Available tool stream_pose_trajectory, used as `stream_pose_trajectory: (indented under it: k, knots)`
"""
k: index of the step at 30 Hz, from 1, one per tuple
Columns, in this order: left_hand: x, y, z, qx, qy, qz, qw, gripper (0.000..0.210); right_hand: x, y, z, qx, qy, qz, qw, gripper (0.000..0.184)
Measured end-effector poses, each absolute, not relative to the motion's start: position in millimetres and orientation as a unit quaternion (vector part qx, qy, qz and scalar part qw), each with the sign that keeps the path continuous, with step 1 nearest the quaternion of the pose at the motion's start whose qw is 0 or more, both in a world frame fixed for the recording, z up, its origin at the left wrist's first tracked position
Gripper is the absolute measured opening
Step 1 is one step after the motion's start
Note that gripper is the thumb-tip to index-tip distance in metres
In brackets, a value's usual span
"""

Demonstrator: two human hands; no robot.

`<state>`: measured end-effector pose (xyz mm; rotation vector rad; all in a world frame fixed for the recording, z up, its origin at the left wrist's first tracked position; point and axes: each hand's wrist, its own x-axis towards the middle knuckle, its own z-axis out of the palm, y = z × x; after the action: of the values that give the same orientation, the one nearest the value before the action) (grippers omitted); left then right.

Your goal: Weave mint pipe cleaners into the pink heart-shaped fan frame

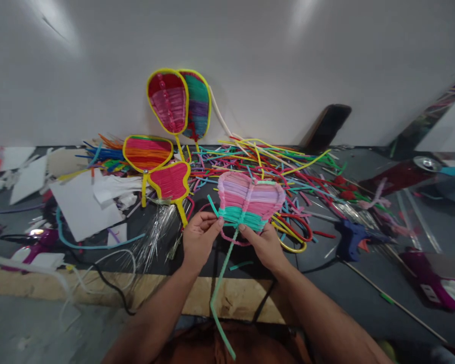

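Between my two hands is a heart-shaped pipe-cleaner fan (251,197), banded in pink, lilac and teal, with a pink rim. My left hand (200,236) pinches its lower left edge, where a short teal pipe-cleaner end (212,205) sticks out. My right hand (264,243) grips the lower right part, thumb on the front near the centre rib and the other fingers mostly behind. From the bottom of the heart a long pale green pipe cleaner (220,283) hangs down with a bend, toward my body.
Finished-looking pipe-cleaner fans with yellow rims (167,103) lean on the white wall. Loose pipe cleaners (246,156) heap behind my hands. White paper (79,202) and silver tinsel (155,227) lie left. A blue glue gun (351,240), a phone (328,126) and a can (402,172) are right.
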<state>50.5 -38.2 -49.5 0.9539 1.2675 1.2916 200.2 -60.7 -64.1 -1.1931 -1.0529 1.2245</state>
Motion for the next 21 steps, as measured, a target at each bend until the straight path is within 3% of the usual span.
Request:
stream_pose_trajectory:
  k: [5,11,16,21]
  knots:
    - [47.9,-36.8,-53.3,0.425,0.535,0.552,0.477,0.017,205.3,-56.6,-62.7,-0.506,-0.458,0.537,0.495,0.029]
    - [45.2,-29.1,-57.6,0.431,0.543,0.555,0.46,0.013,240.2,-54.7,-49.1,-0.575,-0.591,0.462,0.326,0.04]
    - [46.7,-26.8,-58.1,0.435,0.553,0.523,0.48,0.013,236.4,-52.0,-27.3,-0.575,-0.638,0.301,0.415,0.02]
    - [47.9,-27.5,-61.2,0.461,0.55,0.501,0.484,0.012,204.3,-17.8,-20.8,-0.483,-0.734,0.293,0.376,0.043]
